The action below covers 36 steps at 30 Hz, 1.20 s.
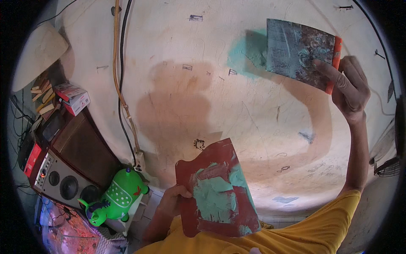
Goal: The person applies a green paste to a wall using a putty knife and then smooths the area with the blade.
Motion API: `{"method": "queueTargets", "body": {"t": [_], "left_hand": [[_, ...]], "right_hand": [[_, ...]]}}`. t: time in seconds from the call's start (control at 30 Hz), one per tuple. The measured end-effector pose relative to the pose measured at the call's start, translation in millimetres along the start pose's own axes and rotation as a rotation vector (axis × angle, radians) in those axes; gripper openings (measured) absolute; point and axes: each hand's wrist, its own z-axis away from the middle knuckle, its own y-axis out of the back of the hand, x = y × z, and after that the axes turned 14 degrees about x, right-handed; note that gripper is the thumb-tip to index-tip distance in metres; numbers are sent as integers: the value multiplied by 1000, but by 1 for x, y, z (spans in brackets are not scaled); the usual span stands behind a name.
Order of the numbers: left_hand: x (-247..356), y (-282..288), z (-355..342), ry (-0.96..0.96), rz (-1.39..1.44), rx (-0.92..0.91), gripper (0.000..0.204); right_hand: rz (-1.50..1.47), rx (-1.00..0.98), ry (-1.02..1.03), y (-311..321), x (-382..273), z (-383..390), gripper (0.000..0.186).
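Observation:
My right hand (349, 86) is raised at the upper right, closed round a wide putty knife (292, 53) with an orange back edge. Its stained metal blade points left, with the index finger pressed on the blade. The blade's front edge lies over or close to a green patch (241, 55) on the wall; whether it touches, I cannot tell. Low in the middle, my left hand (173, 199) grips the side of a dark red board (186, 220). A thick layer of mint-green putty (213, 194) is spread on that board.
The pale wall (253, 110) carries small drawn marks and shadows. Cables (120, 63) run down it to a socket (138, 161). At left stand a speaker (69, 186), a red and white box (72, 98) and a green inflatable animal toy (120, 194). A fan (387, 167) shows at far right.

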Motion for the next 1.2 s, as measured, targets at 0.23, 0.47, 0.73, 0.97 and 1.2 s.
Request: {"method": "queueTargets", "body": {"t": [0.23,0.47,0.73,0.97,1.2], "left_hand": [[4,-4,1,115,57,-75,42],[0,3,-4,133,34,-57,41],[7,4,-3,146,0,-45,38],[5,14,-2,206,29,7,38],[13,12,-3,155,-79,64,38]], "right_hand": [[-438,-196,-479,13,-19,7,43],[-685,-216,-708,19,-38,-4,37],[-394,69,-655,-25,-29,-17,29],[-366,17,-479,-55,-22,-35,38],[-306,20,-482,-70,-20,-37,33]]}}
